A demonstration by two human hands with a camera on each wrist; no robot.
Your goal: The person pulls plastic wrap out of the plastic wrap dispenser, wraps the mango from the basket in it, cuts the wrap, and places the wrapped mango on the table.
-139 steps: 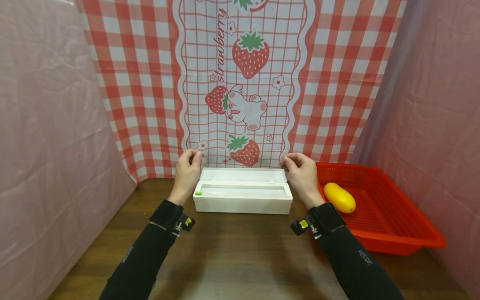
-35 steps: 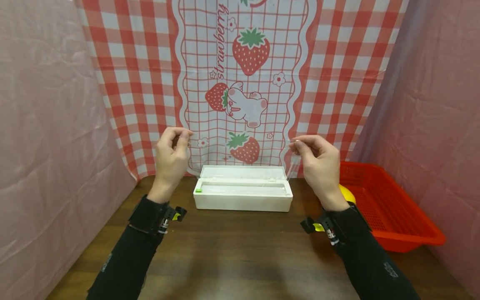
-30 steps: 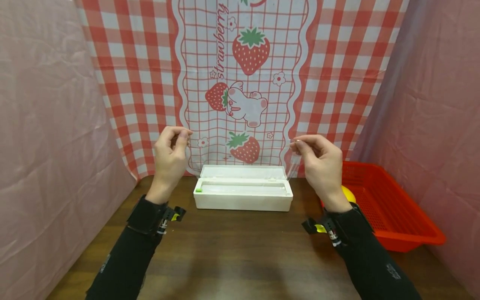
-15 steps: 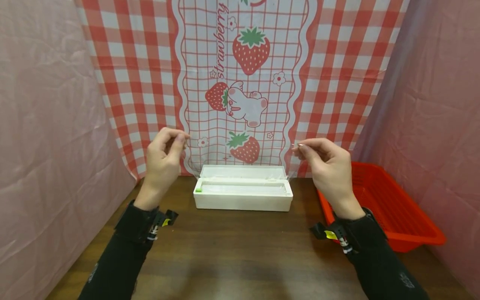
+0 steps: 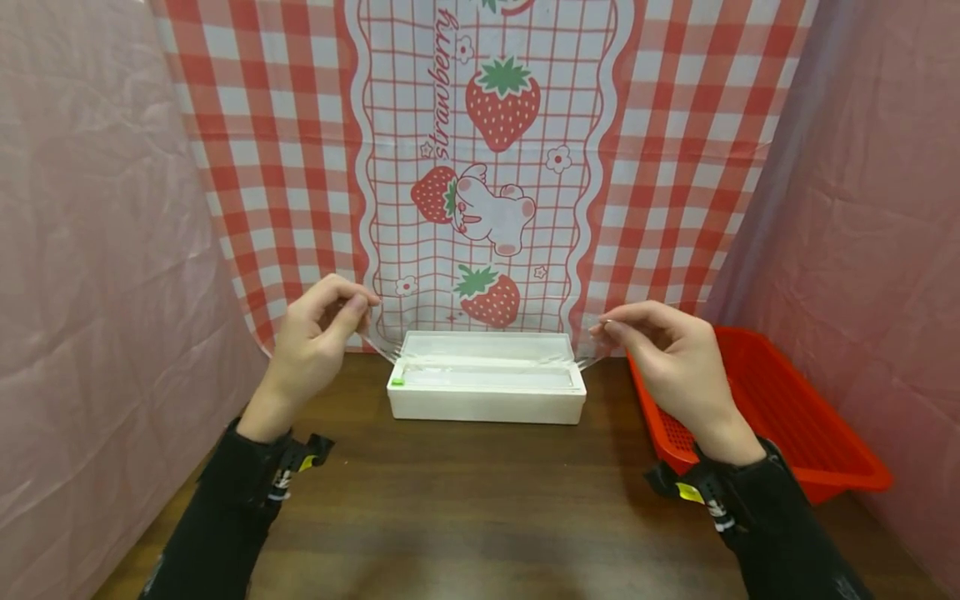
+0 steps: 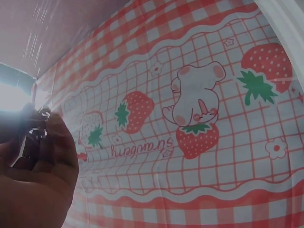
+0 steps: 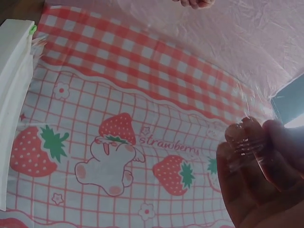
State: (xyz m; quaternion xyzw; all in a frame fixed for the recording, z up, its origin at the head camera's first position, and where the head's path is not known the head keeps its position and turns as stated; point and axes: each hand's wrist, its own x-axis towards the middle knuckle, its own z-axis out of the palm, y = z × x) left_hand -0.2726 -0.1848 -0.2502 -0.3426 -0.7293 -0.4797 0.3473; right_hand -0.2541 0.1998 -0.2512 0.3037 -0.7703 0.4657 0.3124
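A white cling film dispenser [image 5: 486, 407] sits in the middle of the table, its see-through lid [image 5: 487, 344] tipped back and a green slider [image 5: 397, 382] at its left end. Clear cling film [image 5: 384, 342] stretches from it towards both hands and is hard to see except at its gathered edges. My left hand [image 5: 311, 337] pinches the film's left corner between thumb and fingers. Its right corner is pinched by my right hand [image 5: 678, 367], where shiny folds of film [image 7: 249, 147] show at the fingertips in the right wrist view. Both hands are raised nearer me than the dispenser.
On the right, a red plastic basket [image 5: 795, 417] stands partly behind my right hand and wrist. A strawberry-print checked cloth [image 5: 498, 200] hangs at the back. Pink curtains [image 5: 862, 250] close in both sides. Brown wooden table [image 5: 472, 508] lies in front of the dispenser.
Both hands first rose and spread from the dispenser, drawing film out; lately they have come lower, nearer and further apart. The yellow oblong fruit in the basket is now hidden behind my right arm.
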